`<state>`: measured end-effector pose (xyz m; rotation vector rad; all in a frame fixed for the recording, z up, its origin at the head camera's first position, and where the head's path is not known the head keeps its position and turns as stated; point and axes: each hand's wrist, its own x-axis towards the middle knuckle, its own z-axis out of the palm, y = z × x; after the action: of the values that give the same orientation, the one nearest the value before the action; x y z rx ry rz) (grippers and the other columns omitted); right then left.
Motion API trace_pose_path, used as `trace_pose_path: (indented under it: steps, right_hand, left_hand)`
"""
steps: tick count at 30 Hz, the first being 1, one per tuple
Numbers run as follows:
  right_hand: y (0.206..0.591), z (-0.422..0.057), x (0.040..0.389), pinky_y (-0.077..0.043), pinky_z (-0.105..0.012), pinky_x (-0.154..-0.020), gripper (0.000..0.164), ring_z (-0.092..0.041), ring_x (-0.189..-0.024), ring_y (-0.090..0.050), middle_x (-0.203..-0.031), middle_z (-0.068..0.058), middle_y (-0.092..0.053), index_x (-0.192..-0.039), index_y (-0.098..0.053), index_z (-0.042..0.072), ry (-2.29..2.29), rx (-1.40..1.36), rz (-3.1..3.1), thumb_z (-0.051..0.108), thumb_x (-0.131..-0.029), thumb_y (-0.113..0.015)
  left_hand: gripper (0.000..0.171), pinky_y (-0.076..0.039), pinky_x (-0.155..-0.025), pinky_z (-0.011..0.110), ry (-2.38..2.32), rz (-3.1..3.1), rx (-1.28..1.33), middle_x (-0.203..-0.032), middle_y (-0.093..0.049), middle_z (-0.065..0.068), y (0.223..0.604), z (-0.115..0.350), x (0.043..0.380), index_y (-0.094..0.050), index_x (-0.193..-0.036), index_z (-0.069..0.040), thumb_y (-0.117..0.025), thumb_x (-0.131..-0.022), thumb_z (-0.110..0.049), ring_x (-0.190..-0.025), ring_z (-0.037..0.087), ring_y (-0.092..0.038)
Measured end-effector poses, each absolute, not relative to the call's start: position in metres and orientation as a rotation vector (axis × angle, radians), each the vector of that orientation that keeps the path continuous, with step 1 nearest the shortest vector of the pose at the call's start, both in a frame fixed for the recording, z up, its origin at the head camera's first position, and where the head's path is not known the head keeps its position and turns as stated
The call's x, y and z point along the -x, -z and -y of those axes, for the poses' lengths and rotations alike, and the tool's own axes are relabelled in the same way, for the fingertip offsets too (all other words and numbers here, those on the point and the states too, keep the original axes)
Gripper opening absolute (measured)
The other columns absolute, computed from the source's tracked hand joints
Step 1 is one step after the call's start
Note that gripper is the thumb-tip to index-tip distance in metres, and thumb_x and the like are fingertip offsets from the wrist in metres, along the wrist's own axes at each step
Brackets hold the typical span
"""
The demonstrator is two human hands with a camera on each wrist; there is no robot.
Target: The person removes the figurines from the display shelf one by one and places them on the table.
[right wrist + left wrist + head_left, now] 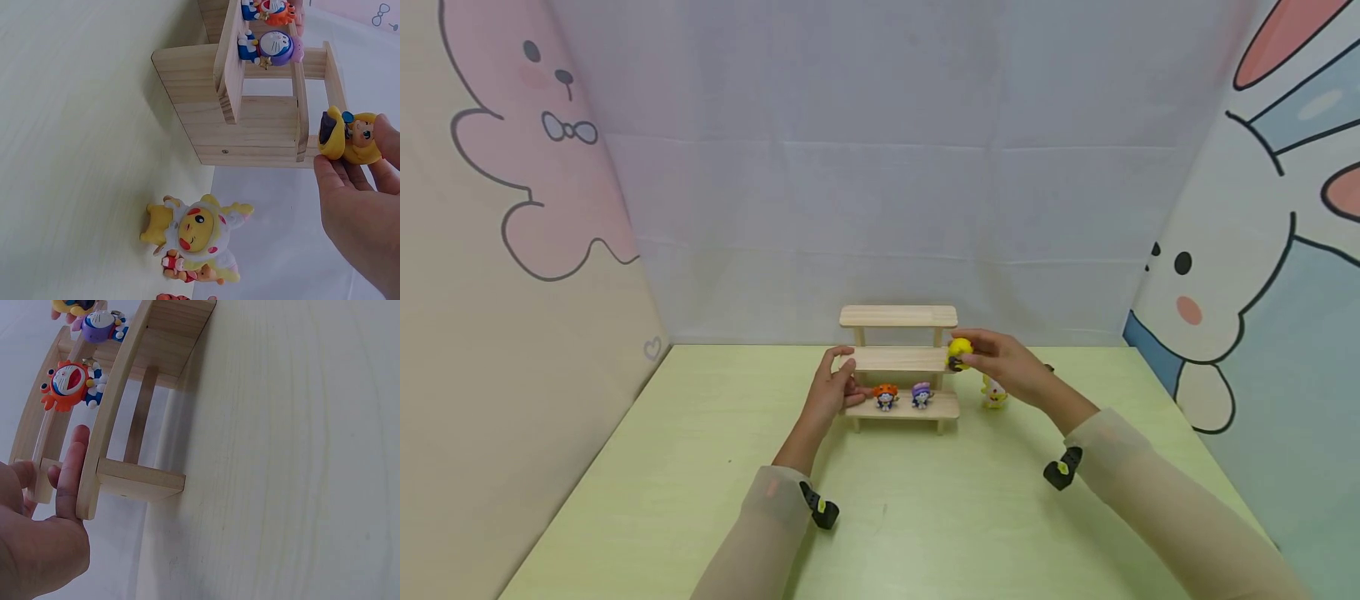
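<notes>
A three-tier wooden display shelf [901, 359] stands near the back of the table. My left hand [831, 390] holds its left end, with one finger lying along the lowest board in the left wrist view. On that board sit an orange crab-hooded figurine [69, 386] and a purple-hooded figurine [275, 47], side by side. My right hand [1006, 360] pinches a yellow-hooded figurine [355, 136] between thumb and fingers, at the right end of the middle board. The figurine's face and dark underside show in the right wrist view.
Right of the shelf, a yellow figurine in a white hood [199, 228] stands on the table [910, 517], with small red-and-brown figures [187, 267] beside it. Part of another orange-red thing [172, 297] shows at that view's lower edge. A white cloth [880, 183] hangs behind.
</notes>
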<state>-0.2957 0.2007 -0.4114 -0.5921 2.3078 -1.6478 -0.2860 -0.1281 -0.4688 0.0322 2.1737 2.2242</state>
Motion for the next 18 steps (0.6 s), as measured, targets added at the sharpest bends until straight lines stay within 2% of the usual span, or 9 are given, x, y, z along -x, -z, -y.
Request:
trace_pose_path:
  steps: [4,6,9,12,16,18]
  right_hand:
    - [0.411,-0.207,0.294,-0.051,-0.036,-0.102,0.048,-0.032,-0.133,-0.053,-0.152,-0.014,-0.05,-0.154,-0.047,0.017,1.651,0.581,-2.304,0.024,-0.108,-0.059]
    - [0.412,-0.21,0.293,-0.05,-0.041,-0.106,0.049,-0.033,-0.134,-0.052,-0.154,-0.016,-0.048,-0.155,-0.046,0.015,1.655,0.573,-2.293,0.023,-0.108,-0.058]
    - [0.414,-0.216,0.292,-0.042,-0.054,-0.114,0.051,-0.035,-0.136,-0.05,-0.156,-0.019,-0.044,-0.156,-0.043,0.01,1.667,0.558,-2.269,0.021,-0.108,-0.057]
    - [0.415,-0.221,0.29,-0.041,-0.06,-0.114,0.051,-0.034,-0.132,-0.053,-0.153,-0.019,-0.048,-0.155,-0.044,0.01,1.66,0.542,-2.284,0.022,-0.108,-0.058]
    - [0.415,-0.228,0.289,-0.051,-0.051,-0.101,0.05,-0.033,-0.12,-0.057,-0.147,-0.017,-0.054,-0.154,-0.047,0.011,1.653,0.541,-2.313,0.024,-0.107,-0.06]
    - [0.416,-0.232,0.288,-0.053,-0.047,-0.095,0.05,-0.038,-0.117,-0.056,-0.146,-0.017,-0.054,-0.153,-0.047,0.011,1.662,0.548,-2.31,0.024,-0.107,-0.06]
  left_hand:
    - [0.034,-0.063,-0.067,0.027,-2.226,-2.176,-0.039,-0.081,-0.054,0.007,0.469,0.128,0.286,-0.047,-0.146,-0.017,-0.048,-0.112,-0.025,-0.074,0.019,-0.075]
    - [0.035,-0.063,-0.067,0.027,-2.23,-2.169,-0.04,-0.081,-0.054,0.008,0.469,0.128,0.286,-0.047,-0.145,-0.017,-0.048,-0.112,-0.025,-0.074,0.019,-0.075]
    - [0.035,-0.063,-0.068,0.027,-2.226,-2.163,-0.037,-0.081,-0.054,0.008,0.468,0.128,0.286,-0.046,-0.145,-0.016,-0.048,-0.112,-0.025,-0.074,0.02,-0.075]
    - [0.036,-0.064,-0.07,0.028,-2.22,-2.166,-0.033,-0.081,-0.054,0.009,0.468,0.128,0.286,-0.046,-0.146,-0.016,-0.048,-0.112,-0.026,-0.076,0.022,-0.075]
    - [0.036,-0.064,-0.072,0.03,-2.213,-2.181,-0.039,-0.082,-0.055,0.009,0.468,0.129,0.285,-0.046,-0.146,-0.015,-0.048,-0.112,-0.027,-0.079,0.025,-0.076]
    - [0.036,-0.064,-0.071,0.03,-2.212,-2.186,-0.038,-0.083,-0.055,0.01,0.468,0.129,0.284,-0.046,-0.146,-0.015,-0.048,-0.112,-0.027,-0.079,0.026,-0.076]
